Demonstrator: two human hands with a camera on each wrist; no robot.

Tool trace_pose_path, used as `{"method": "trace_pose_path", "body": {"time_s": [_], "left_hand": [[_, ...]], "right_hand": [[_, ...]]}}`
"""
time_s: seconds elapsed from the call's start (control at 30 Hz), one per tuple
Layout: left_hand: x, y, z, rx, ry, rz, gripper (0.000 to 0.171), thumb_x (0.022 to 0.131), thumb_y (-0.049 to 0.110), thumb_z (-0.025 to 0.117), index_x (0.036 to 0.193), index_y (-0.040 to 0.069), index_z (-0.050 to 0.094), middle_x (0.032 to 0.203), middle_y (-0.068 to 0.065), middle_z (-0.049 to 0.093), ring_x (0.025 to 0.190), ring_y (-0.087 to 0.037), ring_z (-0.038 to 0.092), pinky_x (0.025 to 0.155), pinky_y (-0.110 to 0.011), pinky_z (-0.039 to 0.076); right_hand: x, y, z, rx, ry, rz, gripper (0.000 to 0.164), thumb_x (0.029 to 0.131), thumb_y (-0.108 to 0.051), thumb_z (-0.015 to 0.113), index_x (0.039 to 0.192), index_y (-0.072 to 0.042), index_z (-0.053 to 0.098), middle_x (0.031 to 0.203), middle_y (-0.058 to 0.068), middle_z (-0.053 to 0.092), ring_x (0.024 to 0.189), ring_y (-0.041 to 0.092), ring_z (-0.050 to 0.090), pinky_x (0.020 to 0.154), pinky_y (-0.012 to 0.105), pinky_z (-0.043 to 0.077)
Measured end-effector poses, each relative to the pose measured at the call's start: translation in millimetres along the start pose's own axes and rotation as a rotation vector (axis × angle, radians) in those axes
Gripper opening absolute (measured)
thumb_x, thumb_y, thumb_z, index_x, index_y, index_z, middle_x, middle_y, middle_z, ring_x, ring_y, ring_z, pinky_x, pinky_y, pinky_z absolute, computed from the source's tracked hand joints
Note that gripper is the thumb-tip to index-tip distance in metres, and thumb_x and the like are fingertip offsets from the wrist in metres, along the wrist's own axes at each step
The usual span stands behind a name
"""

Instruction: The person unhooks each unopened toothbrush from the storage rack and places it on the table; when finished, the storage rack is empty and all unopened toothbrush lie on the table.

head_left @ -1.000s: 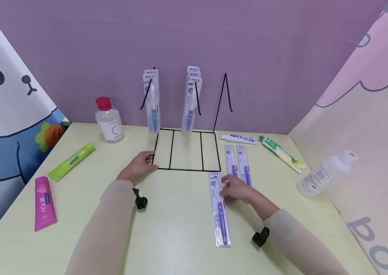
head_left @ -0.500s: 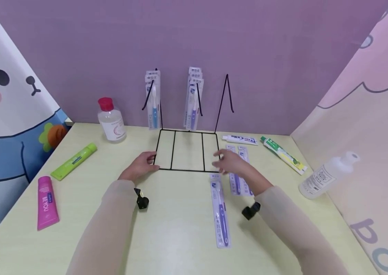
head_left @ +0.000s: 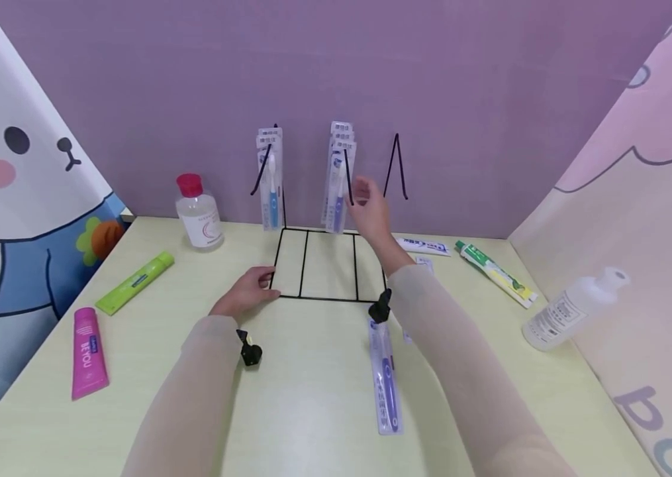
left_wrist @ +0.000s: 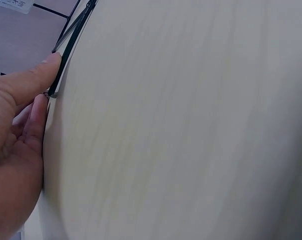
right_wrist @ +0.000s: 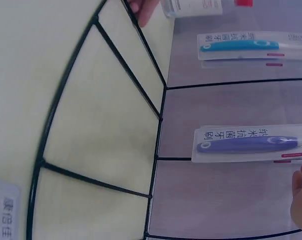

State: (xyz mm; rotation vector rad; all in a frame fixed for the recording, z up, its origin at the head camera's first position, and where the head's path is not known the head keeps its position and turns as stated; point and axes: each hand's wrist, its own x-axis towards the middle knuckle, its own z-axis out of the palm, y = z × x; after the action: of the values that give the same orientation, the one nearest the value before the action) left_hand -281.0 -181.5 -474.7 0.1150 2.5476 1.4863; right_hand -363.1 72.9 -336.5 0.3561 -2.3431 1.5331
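My left hand (head_left: 247, 291) pinches the left front part of a black wire display rack (head_left: 331, 299) between thumb and fingers; the left wrist view shows the thumb over the wire. My right hand (head_left: 370, 211) is raised beside the middle hook, fingers loosely bent, with nothing visible in it. Its fingertips are close to the purple toothbrush packs (right_wrist: 246, 144) hanging there; whether they touch is unclear. Blue toothbrush packs (head_left: 273, 199) hang on the left hook. The right hook (head_left: 402, 169) carries nothing. A purple toothbrush pack (head_left: 387, 391) lies before the rack, partly under the right wrist camera.
Further toothbrush packs (head_left: 424, 264) lie right of the rack, mostly hidden by the right sleeve. Toothpaste tubes (head_left: 424, 247) and a white bottle (head_left: 571, 311) are at the right. A red-capped bottle (head_left: 200, 218), green tube (head_left: 135, 283) and pink tube (head_left: 88, 354) are at the left.
My right hand has left the toothbrush pack on the table, passed over the rack's right side and risen to the middle hook. The left hand keeps its hold on the rack.
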Motion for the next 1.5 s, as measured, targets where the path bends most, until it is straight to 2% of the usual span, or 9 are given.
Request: {"method": "trace_pose_path", "body": {"time_s": [0.17, 0.3, 0.43, 0.63, 0.8, 0.97, 1.1, 1.23, 1.5], "left_hand": [[-1.7, 1.4, 0.0, -0.015, -0.003, 0.027, 0.065, 0.081, 0.011, 0.068, 0.136, 0.0, 0.034, 0.128, -0.021, 0.04, 0.116, -0.032, 0.039, 0.1, -0.041, 0.031], [-4.6, 3.9, 0.4, -0.009, -0.005, 0.055, 0.066, 0.081, 0.015, 0.069, 0.135, -0.002, 0.036, 0.126, -0.022, 0.041, 0.114, -0.033, 0.04, 0.098, -0.041, 0.033], [-4.3, 5.8, 1.7, -0.02, -0.004, 0.04, 0.064, 0.081, 0.011, 0.068, 0.135, -0.002, 0.036, 0.126, -0.022, 0.041, 0.114, -0.032, 0.04, 0.098, -0.04, 0.033], [0.6, 2.8, 3.5, -0.016, -0.01, 0.018, 0.064, 0.082, 0.009, 0.066, 0.136, -0.002, 0.033, 0.128, -0.021, 0.04, 0.116, -0.032, 0.038, 0.099, -0.041, 0.031], [0.0, 1.8, 3.0, -0.011, -0.008, 0.016, 0.065, 0.081, 0.009, 0.067, 0.137, -0.001, 0.033, 0.127, -0.021, 0.04, 0.115, -0.032, 0.039, 0.099, -0.041, 0.032], [-2.0, 1.4, 1.3, -0.013, -0.006, 0.011, 0.066, 0.082, 0.009, 0.067, 0.137, 0.0, 0.033, 0.127, -0.021, 0.041, 0.116, -0.032, 0.038, 0.1, -0.041, 0.031], [-1.0, -0.6, 1.2, -0.007, -0.011, 0.022, 0.065, 0.082, 0.01, 0.066, 0.137, -0.002, 0.033, 0.128, -0.022, 0.04, 0.117, -0.033, 0.038, 0.1, -0.042, 0.031], [0.2, -1.7, 1.8, -0.005, -0.02, 0.026, 0.066, 0.082, 0.011, 0.066, 0.137, -0.002, 0.032, 0.129, -0.022, 0.039, 0.117, -0.033, 0.038, 0.1, -0.042, 0.031], [1.0, -2.2, 0.2, -0.004, -0.018, 0.025, 0.066, 0.082, 0.011, 0.066, 0.137, -0.001, 0.032, 0.129, -0.022, 0.039, 0.117, -0.033, 0.038, 0.1, -0.042, 0.031]], "right_hand": [[10.8, -5.9, 6.1, 0.054, 0.039, -0.008, 0.039, 0.088, -0.012, 0.059, 0.125, -0.007, 0.046, 0.113, 0.004, 0.054, 0.1, 0.012, 0.051, 0.084, 0.017, 0.041], [11.0, -10.7, 9.6, 0.083, 0.064, -0.061, 0.034, 0.09, -0.008, 0.055, 0.122, -0.005, 0.046, 0.108, 0.008, 0.056, 0.095, 0.015, 0.054, 0.082, 0.02, 0.044], [9.3, -13.0, 10.9, 0.093, 0.077, -0.106, 0.032, 0.09, -0.003, 0.053, 0.121, -0.003, 0.046, 0.104, 0.012, 0.057, 0.092, 0.019, 0.055, 0.077, 0.024, 0.048], [9.7, -11.3, 5.5, 0.084, 0.119, -0.02, 0.038, 0.091, -0.01, 0.054, 0.127, -0.015, 0.045, 0.104, 0.005, 0.057, 0.091, 0.014, 0.054, 0.073, 0.024, 0.049], [5.5, -9.0, -1.6, 0.164, 0.115, -0.03, 0.039, 0.089, -0.002, 0.053, 0.126, -0.011, 0.046, 0.1, 0.009, 0.057, 0.086, 0.018, 0.055, 0.068, 0.028, 0.051], [-2.5, -4.5, -6.4, 0.195, 0.119, -0.036, 0.041, 0.087, -0.001, 0.055, 0.126, -0.011, 0.046, 0.098, 0.007, 0.056, 0.085, 0.017, 0.054, 0.07, 0.027, 0.05], [-14.3, -1.7, -10.1, 0.268, 0.069, 0.006, 0.043, 0.086, 0.003, 0.054, 0.127, -0.01, 0.044, 0.098, 0.01, 0.055, 0.084, 0.02, 0.054, 0.068, 0.032, 0.052], [-34.6, -0.5, -16.2, 0.341, -0.036, 0.075, 0.05, 0.084, 0.008, 0.052, 0.13, -0.007, 0.04, 0.102, 0.016, 0.055, 0.085, 0.027, 0.056, 0.067, 0.037, 0.053], [-84.3, 11.5, -29.8, 0.309, -0.253, 0.3, 0.06, 0.082, 0.009, 0.055, 0.135, -0.012, 0.033, 0.107, 0.017, 0.054, 0.085, 0.03, 0.057, 0.064, 0.039, 0.054]]}}
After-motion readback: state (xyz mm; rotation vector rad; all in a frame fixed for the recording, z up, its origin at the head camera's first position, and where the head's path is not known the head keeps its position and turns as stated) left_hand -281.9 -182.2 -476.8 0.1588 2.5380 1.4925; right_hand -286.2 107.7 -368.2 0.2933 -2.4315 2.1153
